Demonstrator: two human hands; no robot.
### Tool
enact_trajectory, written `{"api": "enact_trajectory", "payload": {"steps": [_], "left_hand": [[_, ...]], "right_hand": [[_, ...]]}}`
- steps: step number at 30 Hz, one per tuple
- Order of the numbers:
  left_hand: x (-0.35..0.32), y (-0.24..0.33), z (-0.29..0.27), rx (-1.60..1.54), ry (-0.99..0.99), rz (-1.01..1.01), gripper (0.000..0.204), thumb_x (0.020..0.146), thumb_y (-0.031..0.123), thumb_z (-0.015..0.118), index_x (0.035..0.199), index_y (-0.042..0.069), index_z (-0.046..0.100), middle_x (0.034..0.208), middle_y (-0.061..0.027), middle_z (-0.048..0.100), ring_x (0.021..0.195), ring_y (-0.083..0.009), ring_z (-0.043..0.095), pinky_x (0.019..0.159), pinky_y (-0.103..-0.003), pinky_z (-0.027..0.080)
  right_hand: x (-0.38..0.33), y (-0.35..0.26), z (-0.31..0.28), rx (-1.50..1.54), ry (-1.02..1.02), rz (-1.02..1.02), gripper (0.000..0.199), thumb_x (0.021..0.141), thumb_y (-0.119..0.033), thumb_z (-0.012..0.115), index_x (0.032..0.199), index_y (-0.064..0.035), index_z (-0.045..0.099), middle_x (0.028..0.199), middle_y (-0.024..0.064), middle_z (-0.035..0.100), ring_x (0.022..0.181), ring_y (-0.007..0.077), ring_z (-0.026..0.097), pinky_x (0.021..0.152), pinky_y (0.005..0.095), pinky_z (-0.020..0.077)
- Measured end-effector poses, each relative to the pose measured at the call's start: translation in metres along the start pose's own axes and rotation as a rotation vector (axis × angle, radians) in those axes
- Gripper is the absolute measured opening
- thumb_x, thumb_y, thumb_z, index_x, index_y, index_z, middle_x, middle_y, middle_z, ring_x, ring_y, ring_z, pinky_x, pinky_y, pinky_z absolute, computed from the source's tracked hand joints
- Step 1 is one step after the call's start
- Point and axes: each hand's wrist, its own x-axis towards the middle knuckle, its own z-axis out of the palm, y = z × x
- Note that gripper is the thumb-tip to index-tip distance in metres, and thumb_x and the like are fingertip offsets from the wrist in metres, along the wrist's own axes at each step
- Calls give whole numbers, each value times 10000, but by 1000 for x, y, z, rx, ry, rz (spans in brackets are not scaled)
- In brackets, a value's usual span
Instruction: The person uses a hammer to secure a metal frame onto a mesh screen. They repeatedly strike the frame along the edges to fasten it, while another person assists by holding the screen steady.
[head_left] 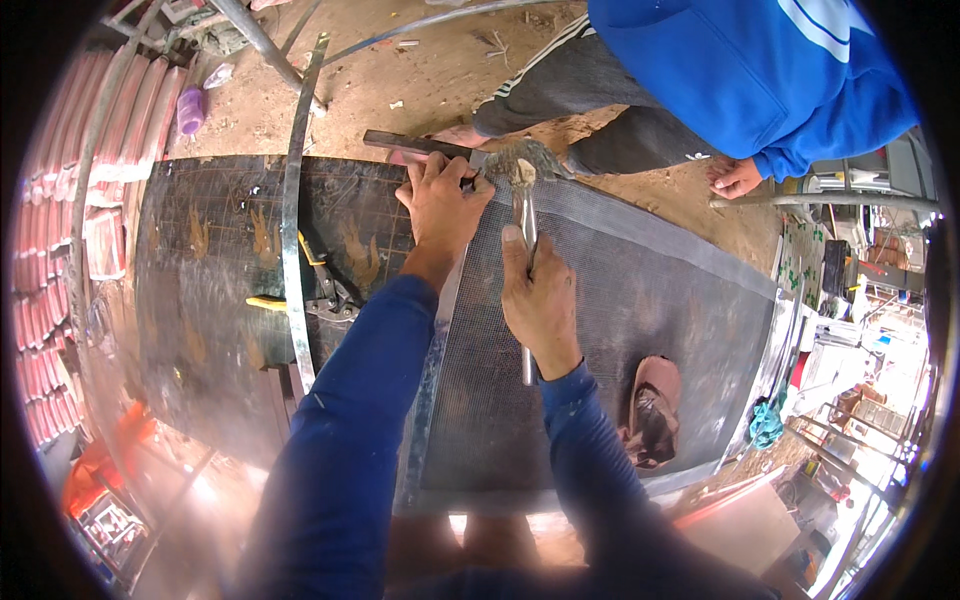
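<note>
My right hand [540, 295] is wrapped round the silver handle of a hammer [529, 215], its head up by the far corner of a framed mesh screen [590, 300]. My left hand [445, 205] is bent at that same corner, fingers drawn together, close against a dark bar [410, 142]. What the left fingertips pinch, if anything, is hidden. Left of my left arm, a long thin metal strip [292, 220] lies across a dark board [220, 250]. Beside the strip is a pair of cutting snips [335, 305] with yellow handles.
A brown cap [656, 405] rests on the mesh. Across from me is a person in a blue top [700, 80], one hand [735, 178] low at the side. Reddish ridged tiles [115, 120] are stacked at the left, near a purple bottle [190, 110]. Metal poles [255, 40] cross the far left.
</note>
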Motion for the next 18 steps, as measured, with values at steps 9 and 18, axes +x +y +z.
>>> {"api": "enact_trajectory", "payload": {"steps": [9,18], "left_hand": [[3,10,-13,-13,-115,-70,292,884,378,832,1080,175,757,1224,-46,679,1332,-382,558,1045,-635,386],[3,9,-11,-52,-41,10,231,888,303,841,1027,146,746,1208,-42,708,1281,-418,564,986,-667,401]], "right_hand": [[10,-6,4,-95,-20,13,430,1157,-351,651,985,37,579,693,272,687,627,472,740,543,515,549],[0,-23,-9,-26,156,-202,398,1155,-340,650,1052,44,621,759,285,714,680,469,765,569,509,571]]}}
